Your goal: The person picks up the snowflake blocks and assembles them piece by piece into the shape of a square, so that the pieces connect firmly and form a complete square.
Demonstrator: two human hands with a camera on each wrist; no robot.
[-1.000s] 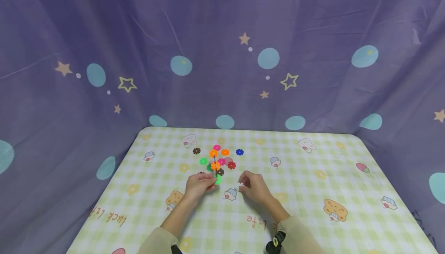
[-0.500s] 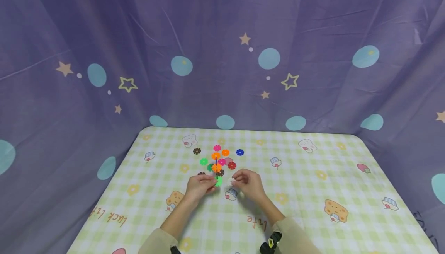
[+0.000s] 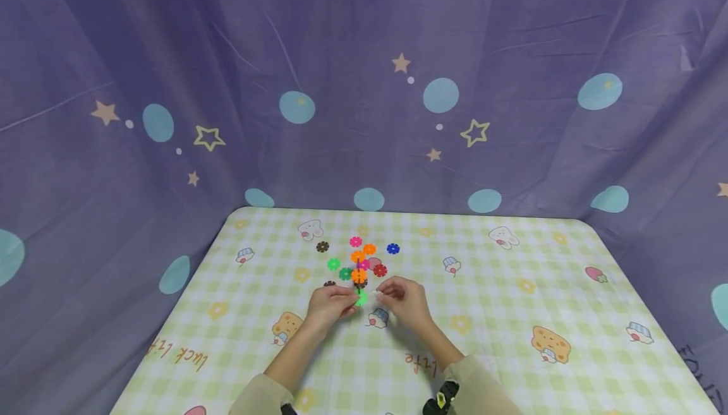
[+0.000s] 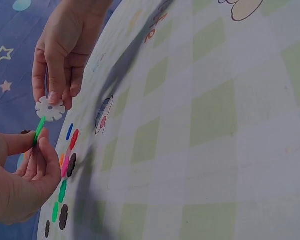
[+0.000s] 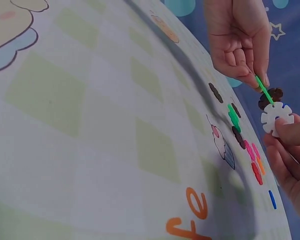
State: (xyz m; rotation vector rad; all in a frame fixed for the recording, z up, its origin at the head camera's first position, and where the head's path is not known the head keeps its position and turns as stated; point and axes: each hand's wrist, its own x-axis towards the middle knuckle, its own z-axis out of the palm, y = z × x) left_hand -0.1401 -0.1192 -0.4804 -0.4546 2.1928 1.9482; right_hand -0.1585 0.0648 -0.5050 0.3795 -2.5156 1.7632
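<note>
My left hand [image 3: 328, 309] pinches a bright green notched plastic disc [image 4: 39, 131] between thumb and fingers, held above the table. Joined to it is a small chain, with orange discs [image 3: 359, 276] and a dark piece rising beyond the fingers. A brown disc [image 5: 275, 94] of this chain shows behind the green one in the right wrist view. Facing it, my right hand [image 3: 406, 302] pinches a white notched disc [image 5: 271, 118] by its rim. The edges of the white and green discs meet in both wrist views, the green one standing crosswise to the white.
Loose notched discs lie flat beyond the hands: a blue disc [image 3: 393, 249], a red disc [image 3: 380, 270], a dark green disc [image 3: 345, 273], a brown disc [image 3: 322, 247] and several others. A checked cloth [image 3: 483, 301] covers the table. Behind it hangs a purple curtain [image 3: 341, 156].
My right hand has moved left with the white disc, up to the green one. My left hand and the chain have shifted slightly right and nearer. The loose discs have stayed put.
</note>
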